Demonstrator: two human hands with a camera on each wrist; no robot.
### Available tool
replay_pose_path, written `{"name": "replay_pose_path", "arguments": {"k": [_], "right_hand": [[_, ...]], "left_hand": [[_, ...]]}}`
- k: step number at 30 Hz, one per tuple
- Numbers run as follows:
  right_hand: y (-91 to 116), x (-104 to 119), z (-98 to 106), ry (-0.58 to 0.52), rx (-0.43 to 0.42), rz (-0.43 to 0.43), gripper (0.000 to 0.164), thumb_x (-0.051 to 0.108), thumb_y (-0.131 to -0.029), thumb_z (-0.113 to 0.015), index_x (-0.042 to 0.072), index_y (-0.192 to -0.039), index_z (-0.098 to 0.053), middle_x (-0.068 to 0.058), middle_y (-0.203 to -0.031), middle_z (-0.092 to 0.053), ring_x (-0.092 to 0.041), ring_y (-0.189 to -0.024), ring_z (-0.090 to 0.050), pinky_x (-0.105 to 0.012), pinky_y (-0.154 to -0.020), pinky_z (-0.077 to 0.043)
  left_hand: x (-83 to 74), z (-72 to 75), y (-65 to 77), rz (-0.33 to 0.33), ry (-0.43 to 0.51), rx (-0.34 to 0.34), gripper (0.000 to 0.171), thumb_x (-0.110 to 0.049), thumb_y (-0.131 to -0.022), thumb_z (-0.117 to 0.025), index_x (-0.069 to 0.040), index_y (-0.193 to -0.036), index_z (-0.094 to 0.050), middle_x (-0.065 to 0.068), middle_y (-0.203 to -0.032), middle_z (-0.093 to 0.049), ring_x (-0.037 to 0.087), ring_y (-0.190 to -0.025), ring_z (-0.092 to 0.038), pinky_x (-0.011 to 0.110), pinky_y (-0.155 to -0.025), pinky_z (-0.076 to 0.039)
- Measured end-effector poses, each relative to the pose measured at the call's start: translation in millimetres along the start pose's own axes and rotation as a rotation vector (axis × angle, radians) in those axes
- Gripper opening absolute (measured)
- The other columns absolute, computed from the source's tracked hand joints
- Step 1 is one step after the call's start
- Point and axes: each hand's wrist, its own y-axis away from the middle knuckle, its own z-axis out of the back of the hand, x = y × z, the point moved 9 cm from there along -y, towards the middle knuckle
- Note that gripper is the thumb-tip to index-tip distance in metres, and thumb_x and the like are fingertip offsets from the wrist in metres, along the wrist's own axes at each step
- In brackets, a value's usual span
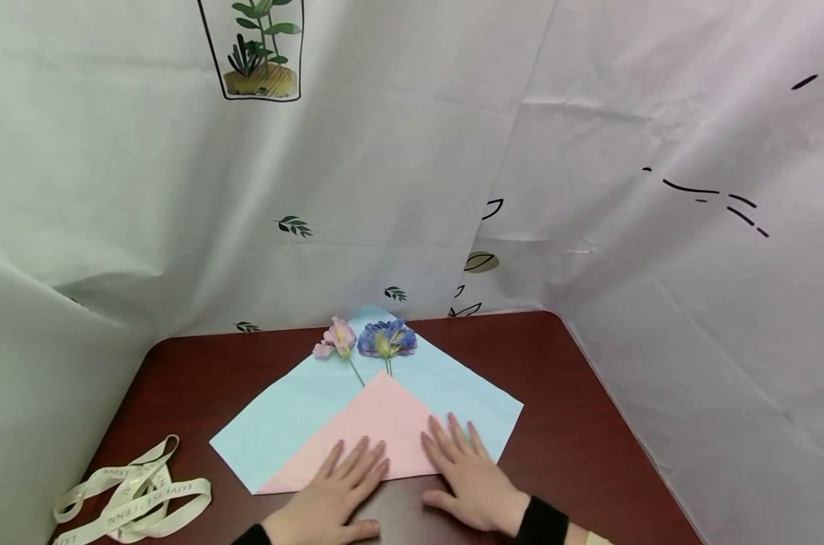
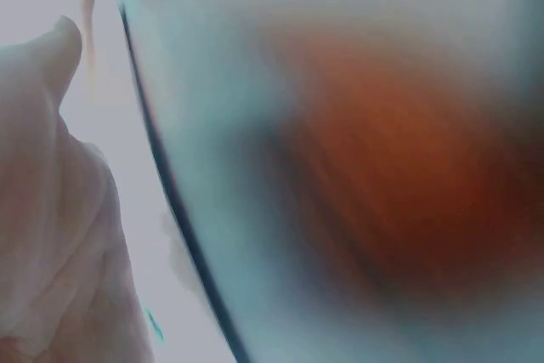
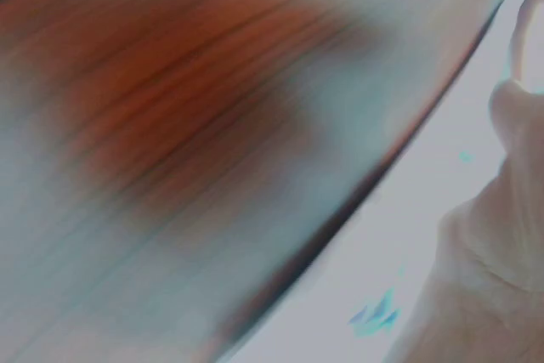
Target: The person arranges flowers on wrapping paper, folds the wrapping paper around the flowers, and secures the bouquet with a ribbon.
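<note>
A sheet of wrapping paper, light blue on one face (image 1: 466,386) and pink on the other (image 1: 384,416), lies on the table with its near part folded up into a pink triangle. Two artificial flowers, one pink (image 1: 340,337) and one blue-purple (image 1: 387,339), lie on the blue face; the fold hides their lower stems. My left hand (image 1: 333,492) rests flat, fingers spread, on the fold's near edge. Over the right part of that edge lies my right hand (image 1: 469,477), fingers straight, touching the paper. Both wrist views are blurred and show part of the left hand (image 2: 59,201) and right hand (image 3: 493,235).
A loosely coiled cream ribbon with printed lettering (image 1: 146,496) lies at the table's left. The dark red-brown table (image 1: 582,454) has rounded far corners. White printed cloth (image 1: 398,151) hangs behind it and along both sides.
</note>
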Motion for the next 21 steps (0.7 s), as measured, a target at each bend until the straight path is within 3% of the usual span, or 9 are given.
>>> {"name": "replay_pose_path", "arguments": {"k": [2, 4, 8, 11, 14, 21], "right_hand": [[-7.5, 21.2, -4.4, -0.006, 0.006, 0.071, 0.090, 0.067, -0.113, -0.048, 0.007, -0.176, -0.029, -0.014, -0.185, -0.017, -0.045, -0.169, -0.014, -0.067, -0.131, -0.022], [-11.5, 34.0, -13.9, -0.050, 0.071, 0.111, 0.092, 0.068, -0.113, -0.044, 0.005, -0.177, -0.025, -0.013, -0.186, -0.016, -0.040, -0.170, -0.014, -0.063, -0.131, -0.025], [-11.4, 32.8, -29.4, -0.106, 0.184, 0.106, 0.088, 0.066, -0.115, -0.040, 0.008, -0.178, -0.022, -0.008, -0.186, -0.015, -0.033, -0.172, -0.012, -0.059, -0.133, -0.024], [-5.8, 23.1, -31.0, -0.137, 0.208, 0.100, 0.083, 0.063, -0.116, -0.040, 0.009, -0.178, -0.024, -0.006, -0.186, -0.016, -0.033, -0.172, -0.012, -0.061, -0.133, -0.021], [2.5, 13.5, -27.8, -0.192, 0.218, 0.094, 0.078, 0.058, -0.118, -0.040, 0.009, -0.177, -0.026, -0.006, -0.186, -0.018, -0.034, -0.172, -0.011, -0.063, -0.133, -0.018], [23.1, -9.1, -19.2, -0.244, 0.210, 0.063, 0.072, 0.052, -0.120, -0.041, 0.010, -0.177, -0.027, -0.008, -0.185, -0.019, -0.037, -0.171, -0.011, -0.066, -0.132, -0.017]], "left_hand": [[-9.1, -9.6, -8.5, -0.042, 0.046, 0.041, 0.086, -0.067, -0.115, -0.043, -0.007, -0.175, -0.033, 0.011, -0.182, -0.032, 0.027, -0.172, -0.012, 0.037, -0.130, 0.023], [-11.5, -22.2, -12.0, -0.049, 0.160, 0.110, 0.085, -0.067, -0.116, -0.036, -0.009, -0.177, -0.027, 0.009, -0.184, -0.026, 0.023, -0.173, -0.008, 0.032, -0.127, 0.026], [-5.1, -42.1, -12.8, 0.034, 0.495, 0.273, 0.082, -0.064, -0.117, -0.039, -0.011, -0.178, -0.025, 0.007, -0.186, -0.017, 0.015, -0.171, 0.008, 0.027, -0.124, 0.029], [-1.5, -41.9, -14.7, 0.103, 0.615, 0.354, 0.083, -0.062, -0.116, -0.045, -0.010, -0.177, -0.027, 0.006, -0.186, -0.016, 0.019, -0.172, 0.003, 0.040, -0.134, 0.016], [0.2, -35.9, -14.0, 0.135, 0.599, 0.386, 0.084, -0.062, -0.115, -0.048, -0.009, -0.177, -0.028, 0.007, -0.186, -0.019, 0.028, -0.172, -0.009, 0.052, -0.136, -0.002], [10.8, -25.2, 1.3, 0.172, 0.607, 0.338, 0.080, -0.056, -0.116, -0.052, -0.006, -0.175, -0.032, 0.013, -0.184, -0.025, 0.036, -0.170, -0.017, 0.027, -0.130, 0.017]]}}
